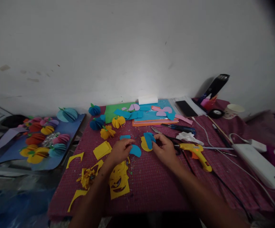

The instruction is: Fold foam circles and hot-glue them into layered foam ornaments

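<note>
Maroon checked cloth (151, 190) spreads over the table below a pale wall (137, 57), and the person's two hands meet over its middle with a narrow gap between them. The right hand (164, 147) has its thumb and fingers closed on a folded blue paper piece (149, 140), whose long axis runs mostly away from the body; a rounded yellow piece (145, 145) shows just beside and below it. The left hand (121, 149) is curled, its fingertips at a curved blue piece (135, 151) that slants down toward the right; whether they pinch it or only touch it, one cannot tell. That curved piece lies between the hands, nearer the left, and to the left of the folded one. A yellow glue gun (195, 152) rests to the right of the right hand.
</note>
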### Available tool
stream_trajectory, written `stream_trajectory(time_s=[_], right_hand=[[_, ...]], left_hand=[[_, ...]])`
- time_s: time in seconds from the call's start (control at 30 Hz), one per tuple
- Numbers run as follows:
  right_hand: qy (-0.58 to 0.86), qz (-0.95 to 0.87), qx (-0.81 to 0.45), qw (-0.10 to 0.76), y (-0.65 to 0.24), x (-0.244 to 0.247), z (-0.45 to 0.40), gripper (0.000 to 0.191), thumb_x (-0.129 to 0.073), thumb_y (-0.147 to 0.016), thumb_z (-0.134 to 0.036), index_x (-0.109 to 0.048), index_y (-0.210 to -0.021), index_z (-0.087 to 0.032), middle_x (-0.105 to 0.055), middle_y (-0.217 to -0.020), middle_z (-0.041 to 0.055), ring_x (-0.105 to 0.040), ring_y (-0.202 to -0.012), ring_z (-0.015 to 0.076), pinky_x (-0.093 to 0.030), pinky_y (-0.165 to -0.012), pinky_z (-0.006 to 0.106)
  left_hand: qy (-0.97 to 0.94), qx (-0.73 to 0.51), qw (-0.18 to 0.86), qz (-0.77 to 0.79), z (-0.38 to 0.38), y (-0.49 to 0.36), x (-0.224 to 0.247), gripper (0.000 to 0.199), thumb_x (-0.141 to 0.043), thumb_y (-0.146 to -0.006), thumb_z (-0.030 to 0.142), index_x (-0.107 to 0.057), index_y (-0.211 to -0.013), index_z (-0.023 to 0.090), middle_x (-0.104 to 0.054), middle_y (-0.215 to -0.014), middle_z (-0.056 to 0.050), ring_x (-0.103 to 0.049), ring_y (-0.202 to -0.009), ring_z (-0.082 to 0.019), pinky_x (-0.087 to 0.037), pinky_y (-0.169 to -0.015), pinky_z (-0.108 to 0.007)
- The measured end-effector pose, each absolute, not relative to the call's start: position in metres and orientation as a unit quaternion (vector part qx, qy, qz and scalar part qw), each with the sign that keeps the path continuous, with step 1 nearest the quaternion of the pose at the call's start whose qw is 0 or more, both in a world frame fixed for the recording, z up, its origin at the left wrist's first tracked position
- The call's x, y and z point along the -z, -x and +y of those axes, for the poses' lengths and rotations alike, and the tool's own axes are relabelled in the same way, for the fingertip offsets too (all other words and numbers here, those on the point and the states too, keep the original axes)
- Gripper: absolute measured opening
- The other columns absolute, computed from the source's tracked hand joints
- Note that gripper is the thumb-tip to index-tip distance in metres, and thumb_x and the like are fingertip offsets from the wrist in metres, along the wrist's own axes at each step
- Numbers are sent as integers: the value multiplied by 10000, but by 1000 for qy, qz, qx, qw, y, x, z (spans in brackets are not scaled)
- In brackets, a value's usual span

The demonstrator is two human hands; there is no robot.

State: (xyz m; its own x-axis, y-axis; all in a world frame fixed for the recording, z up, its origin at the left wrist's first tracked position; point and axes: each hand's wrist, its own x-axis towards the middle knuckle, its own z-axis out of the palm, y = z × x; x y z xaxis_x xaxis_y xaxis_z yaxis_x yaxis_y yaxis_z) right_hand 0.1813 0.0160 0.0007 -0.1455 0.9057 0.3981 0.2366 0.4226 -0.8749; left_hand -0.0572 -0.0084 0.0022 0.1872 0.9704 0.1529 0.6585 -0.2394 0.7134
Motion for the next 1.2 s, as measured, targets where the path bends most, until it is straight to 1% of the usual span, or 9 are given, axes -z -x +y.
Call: stream_trajectory(time_s=[0.1, 0.17, 0.27, 0.37, 0.47, 0.6, 0.9, 1.07, 1.2], right_hand=[[411, -684, -334, 501, -178, -1, 14, 38, -600, -858, -215, -593, -821, -216, -602, -747, -19, -537, -661, 146, -436, -608, 262], [406, -713, -289, 493, -177, -1, 11, 44, -589, -867, -201, -586, -827, -220, -604, -749, -11, -547, -674, 155, -439, -617, 275], [375, -770, -201, 476, -175, -1, 7, 70, -565, -885, -158, -585, -888, -225, -628, -824, 28, -588, -768, 187, -472, -694, 321], [337, -808, -155, 458, -175, 1, 4, 149, -560, -883, -127, -576, -993, -226, -651, -939, 80, -620, -886, 227, -514, -770, 370], [321, -828, -136, 439, -174, 4, 2, 253, -597, -854, -134, -563, -1086, -229, -653, -1040, 116, -629, -978, 261, -540, -811, 409], [307, -830, -152, 441, -172, 4, -2, 351, -623, -838, -143, -548, -1164, -248, -647, -1095, 112, -631, -1011, 263, -554, -840, 426], [353, -803, -179, 446, -171, 3, 3, 162, -595, -887, -165, -583, -1032, -238, -653, -974, 74, -624, -930, 235, -531, -817, 395], [332, -802, -196, 456, -174, 0, -1, 273, -687, -854, -256, -576, -1104, -242, -654, -1048, 82, -623, -968, 243, -532, -833, 406], [312, -807, -209, 457, -176, -2, -3, 380, -714, -838, -287, -559, -1184, -252, -644, -1138, 100, -613, -1046, 265, -520, -893, 440]], left_hand=[[-704, -364, 236, 563, -11, 48, -6, 292, -594, -897, 295, -704, -1148, 194, -690, -1135, -111, -620, -1102, -259, -468, -1016, -439], [-647, -419, 334, 542, -15, 38, -8, 383, -622, -900, 356, -644, -1245, 191, -666, -1205, -127, -622, -1134, -260, -480, -1019, -439], [-561, -453, 526, 451, -24, 18, -10, 643, -671, -880, 397, -442, -1451, 210, -585, -1375, -148, -592, -1239, -267, -480, -1046, -430], [-531, -463, 581, 408, -31, 4, -10, 762, -722, -849, 392, -365, -1501, 227, -491, -1499, -135, -491, -1366, -267, -403, -1138, -415], [-519, -469, 565, 438, -32, 0, -10, 778, -730, -843, 385, -364, -1508, 217, -492, -1500, -135, -494, -1362, -275, -396, -1146, -428], [-536, -474, 512, 474, -30, 6, -11, 685, -721, -847, 362, -459, -1462, 211, -483, -1510, -123, -487, -1364, -279, -382, -1156, -424], [-555, -470, 494, 476, -27, 15, 1, 650, -656, -881, 271, -438, -1493, 230, -463, -1538, -91, -456, -1391, -262, -367, -1159, -415], [-559, -478, 474, 484, -24, 15, 3, 597, -599, -885, 197, -479, -1468, 247, -494, -1515, -60, -461, -1386, -229, -331, -1181, -409], [-541, -484, 478, 495, -24, 15, -1, 579, -592, -890, 215, -497, -1460, 257, -549, -1461, -74, -559, -1272, -235, -446, -1079, -402]])
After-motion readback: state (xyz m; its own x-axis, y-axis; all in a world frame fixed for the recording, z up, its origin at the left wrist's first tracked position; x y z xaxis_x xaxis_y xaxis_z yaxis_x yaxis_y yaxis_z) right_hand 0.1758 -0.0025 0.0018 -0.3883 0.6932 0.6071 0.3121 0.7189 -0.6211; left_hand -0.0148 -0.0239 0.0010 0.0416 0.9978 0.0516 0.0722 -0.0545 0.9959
